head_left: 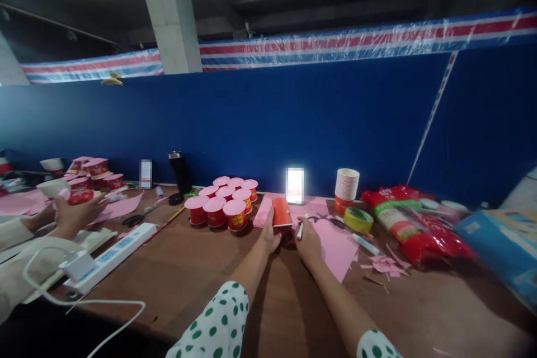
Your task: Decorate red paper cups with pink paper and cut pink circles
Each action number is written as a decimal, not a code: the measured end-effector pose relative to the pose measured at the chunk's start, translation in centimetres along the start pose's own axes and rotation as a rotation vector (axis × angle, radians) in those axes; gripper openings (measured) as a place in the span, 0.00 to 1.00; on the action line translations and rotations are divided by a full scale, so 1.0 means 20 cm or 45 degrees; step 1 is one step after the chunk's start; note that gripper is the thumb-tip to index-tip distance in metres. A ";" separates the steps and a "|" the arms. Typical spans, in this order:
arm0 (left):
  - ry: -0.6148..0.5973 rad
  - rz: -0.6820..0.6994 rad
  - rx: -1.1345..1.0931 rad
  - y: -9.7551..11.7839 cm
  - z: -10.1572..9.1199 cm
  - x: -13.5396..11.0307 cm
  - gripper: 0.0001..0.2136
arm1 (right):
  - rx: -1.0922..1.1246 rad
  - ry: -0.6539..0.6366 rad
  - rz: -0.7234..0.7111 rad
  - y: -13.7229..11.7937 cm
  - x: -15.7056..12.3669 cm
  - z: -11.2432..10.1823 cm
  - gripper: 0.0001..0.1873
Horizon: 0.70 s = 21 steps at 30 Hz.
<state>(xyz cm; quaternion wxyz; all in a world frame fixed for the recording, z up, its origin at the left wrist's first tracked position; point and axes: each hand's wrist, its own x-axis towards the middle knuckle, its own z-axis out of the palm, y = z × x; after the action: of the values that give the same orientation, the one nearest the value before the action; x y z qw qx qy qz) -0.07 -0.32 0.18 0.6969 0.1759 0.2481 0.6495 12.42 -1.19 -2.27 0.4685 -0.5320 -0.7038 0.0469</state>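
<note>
My left hand [271,234] is closed around a red paper cup [281,211], held tipped over above the table. Close to its right, my right hand [309,239] grips a slim white pen-like marker [301,228], its tip pointing up. Pink paper sheets [338,246] lie under and beside my right hand. Dark-handled scissors [325,217] rest on that paper, just beyond the hand. To the left stand several red cups [215,213], each topped with a pink paper disc.
A stack of white-rimmed cups [347,185], yellow tape [358,220], a glue tube [366,244], pink scraps [386,264] and red packages [413,224] lie right. Leftward are a power strip [121,254], a black flask [179,172] and another person's hands [75,213] holding a cup.
</note>
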 end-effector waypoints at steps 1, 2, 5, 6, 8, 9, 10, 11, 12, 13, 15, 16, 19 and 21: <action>0.013 0.012 0.001 0.00 0.00 0.00 0.19 | -0.001 -0.004 0.009 0.00 0.00 0.00 0.16; 0.027 0.025 0.004 0.00 0.01 -0.01 0.19 | -0.003 -0.007 0.017 0.00 0.00 0.00 0.15; 0.047 0.043 0.010 0.00 0.01 -0.02 0.21 | -0.010 -0.014 0.036 0.00 0.00 0.00 0.15; 0.047 0.047 0.009 0.00 0.01 -0.02 0.21 | -0.012 -0.018 0.040 0.00 0.00 0.00 0.14; 0.044 0.058 0.004 0.00 0.01 -0.02 0.21 | -0.017 -0.024 0.045 0.00 0.00 -0.01 0.14; 0.041 0.064 0.000 0.00 0.01 -0.02 0.21 | -0.019 -0.028 0.046 0.00 0.00 -0.01 0.14; 0.039 0.067 -0.003 0.00 0.01 -0.02 0.21 | -0.022 -0.032 0.045 0.00 0.00 -0.02 0.14; 0.037 0.067 -0.007 0.00 0.01 -0.02 0.21 | -0.024 -0.037 0.043 0.00 0.00 -0.02 0.14; 0.036 0.066 -0.011 0.00 0.01 -0.02 0.22 | -0.028 -0.042 0.041 0.00 0.00 -0.02 0.14; 0.032 0.062 -0.015 0.00 0.01 -0.02 0.22 | -0.032 -0.046 0.039 -0.01 0.00 -0.02 0.14; 0.019 0.048 -0.020 0.00 0.00 -0.02 0.22 | -0.040 -0.053 0.039 -0.01 0.00 -0.02 0.14; 0.010 0.038 -0.020 0.01 0.00 -0.03 0.22 | -0.043 -0.057 0.039 -0.01 0.00 -0.02 0.14; -0.011 0.004 -0.014 0.01 0.00 -0.03 0.23 | -0.046 -0.074 0.032 0.00 0.00 -0.02 0.14; -0.018 -0.013 -0.012 0.01 0.00 -0.03 0.24 | -0.048 -0.093 0.027 0.00 0.00 -0.01 0.15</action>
<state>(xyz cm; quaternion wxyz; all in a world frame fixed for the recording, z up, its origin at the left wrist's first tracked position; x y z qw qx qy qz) -0.28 -0.90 0.34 0.7028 0.1759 0.2410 0.6458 12.60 -1.34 -2.10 0.4319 -0.5460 -0.7156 0.0579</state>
